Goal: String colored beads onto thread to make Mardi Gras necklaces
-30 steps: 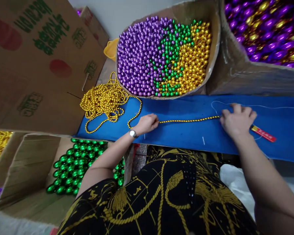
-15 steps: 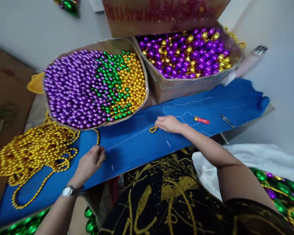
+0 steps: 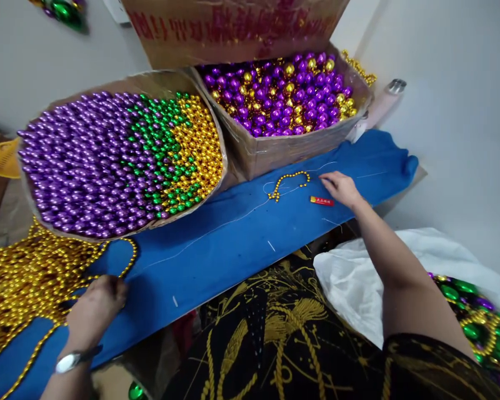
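My left hand (image 3: pixel 95 308) is closed at the left of the blue cloth (image 3: pixel 216 250), around a gold bead strand (image 3: pixel 134 256) that curves into its fingers. A thin white thread (image 3: pixel 200 240) runs from near this hand across the cloth to a short gold bead string (image 3: pixel 294 176), which lies loosely curved. Just right of that string, my right hand (image 3: pixel 340 188) has its fingertips pinched together; what they hold, if anything, is too small to make out. Below it lies a red and yellow lighter (image 3: pixel 321 201).
A heap of gold bead strands (image 3: pixel 29 283) covers the left end. Behind stand a box (image 3: pixel 223 166) of purple, green and gold beads and another carton (image 3: pixel 291 149) of larger purple and gold ones. A pink bottle (image 3: pixel 385 103) is beyond; a white sack (image 3: pixel 358 278) hangs right.
My right hand has moved right, and the short gold bead string now lies stretched out farther along the cloth. My left hand has moved left toward the heap. The view has shifted right.
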Motion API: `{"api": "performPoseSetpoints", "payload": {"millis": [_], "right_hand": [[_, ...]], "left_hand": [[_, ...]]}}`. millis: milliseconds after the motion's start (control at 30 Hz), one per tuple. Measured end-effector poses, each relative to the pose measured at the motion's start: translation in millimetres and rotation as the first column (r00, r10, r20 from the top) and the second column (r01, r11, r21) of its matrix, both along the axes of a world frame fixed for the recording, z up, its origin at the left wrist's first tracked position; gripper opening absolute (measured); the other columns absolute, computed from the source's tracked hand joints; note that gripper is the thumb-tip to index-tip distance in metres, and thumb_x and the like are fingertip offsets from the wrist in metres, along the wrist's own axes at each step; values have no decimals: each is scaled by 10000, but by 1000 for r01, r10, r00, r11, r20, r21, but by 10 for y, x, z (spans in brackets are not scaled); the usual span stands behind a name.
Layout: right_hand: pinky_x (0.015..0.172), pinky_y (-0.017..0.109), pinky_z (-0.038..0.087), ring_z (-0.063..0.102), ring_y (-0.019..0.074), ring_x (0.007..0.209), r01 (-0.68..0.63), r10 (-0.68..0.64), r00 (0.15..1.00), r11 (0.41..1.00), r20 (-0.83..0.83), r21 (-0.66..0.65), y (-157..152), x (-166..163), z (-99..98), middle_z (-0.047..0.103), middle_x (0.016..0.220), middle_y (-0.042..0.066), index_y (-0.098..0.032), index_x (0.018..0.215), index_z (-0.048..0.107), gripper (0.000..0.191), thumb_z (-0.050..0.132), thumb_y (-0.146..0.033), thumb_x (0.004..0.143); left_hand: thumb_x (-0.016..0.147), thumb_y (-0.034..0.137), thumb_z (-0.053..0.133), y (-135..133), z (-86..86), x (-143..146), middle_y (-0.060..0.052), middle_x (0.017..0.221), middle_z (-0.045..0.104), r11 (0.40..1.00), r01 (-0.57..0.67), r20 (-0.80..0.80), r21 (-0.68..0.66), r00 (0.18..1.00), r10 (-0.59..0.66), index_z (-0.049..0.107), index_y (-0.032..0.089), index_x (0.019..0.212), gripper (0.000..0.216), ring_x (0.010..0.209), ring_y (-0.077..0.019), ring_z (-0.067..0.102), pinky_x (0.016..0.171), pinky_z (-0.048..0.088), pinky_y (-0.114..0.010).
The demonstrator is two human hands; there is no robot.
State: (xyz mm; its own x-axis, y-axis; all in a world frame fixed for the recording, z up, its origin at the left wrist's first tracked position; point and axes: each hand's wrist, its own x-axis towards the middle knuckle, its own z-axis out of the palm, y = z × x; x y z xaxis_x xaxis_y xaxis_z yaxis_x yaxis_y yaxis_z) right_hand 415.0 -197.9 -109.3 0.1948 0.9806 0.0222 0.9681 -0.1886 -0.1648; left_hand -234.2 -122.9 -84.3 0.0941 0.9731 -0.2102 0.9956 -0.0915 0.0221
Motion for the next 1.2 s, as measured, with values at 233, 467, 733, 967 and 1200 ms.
{"api": "performPoseSetpoints", "payload": {"millis": [233, 467, 733, 967, 1200], "right_hand": [[806, 391, 432, 558, 286, 953, 486, -481, 855, 874, 193, 23, -800, 367, -127, 626, 1083, 213, -110, 1196, 620, 428, 390, -353, 930], [704, 388, 415, 545, 289, 901, 438, -440, 892, 898, 103, 42, -614, -35, -118, 552, 1139, 277, -41, 1321, 527, 521, 309, -291, 919], [804, 309, 490, 623, 197, 915, -418, 380, 820, 909, -428, 6, 226, -1881, -74, 651, 1045, 70, -252, 1269, 592, 420, 448, -458, 932], [651, 296, 448, 640, 246, 916, -502, 507, 861, 829, -51, -246, 560, -2739, -36, 576, 1187, 139, -292, 1492, 338, 540, 303, -475, 985], [655, 317, 448, 660, 257, 878, -464, 487, 874, 832, -1, -303, 711, -2989, -112, 572, 1182, 194, -175, 1472, 352, 537, 255, -414, 1001]], "left_hand": [[726, 559, 324, 35, -89, 107, 39, 616, 494, 998, -57, 119, 6, 991, 55, 436, 293, 702, 290, 598, -246, 536, 561, 344, -319], [776, 425, 394, -61, 49, 196, -17, 667, 577, 996, -65, 203, 65, 978, 50, 475, 226, 720, 222, 607, -195, 542, 596, 389, -303], [844, 388, 429, -154, 103, 71, 11, 633, 516, 975, -179, 435, 134, 894, 104, 485, 194, 754, 222, 556, -122, 468, 550, 356, -237], [833, 400, 454, -216, 186, 32, 32, 607, 455, 958, -264, 595, 109, 790, 150, 480, 189, 749, 228, 537, -104, 412, 515, 335, -224], [836, 409, 466, -251, 206, 7, 40, 591, 436, 955, -285, 636, 86, 753, 168, 477, 191, 762, 230, 507, -99, 387, 485, 313, -225]]}}
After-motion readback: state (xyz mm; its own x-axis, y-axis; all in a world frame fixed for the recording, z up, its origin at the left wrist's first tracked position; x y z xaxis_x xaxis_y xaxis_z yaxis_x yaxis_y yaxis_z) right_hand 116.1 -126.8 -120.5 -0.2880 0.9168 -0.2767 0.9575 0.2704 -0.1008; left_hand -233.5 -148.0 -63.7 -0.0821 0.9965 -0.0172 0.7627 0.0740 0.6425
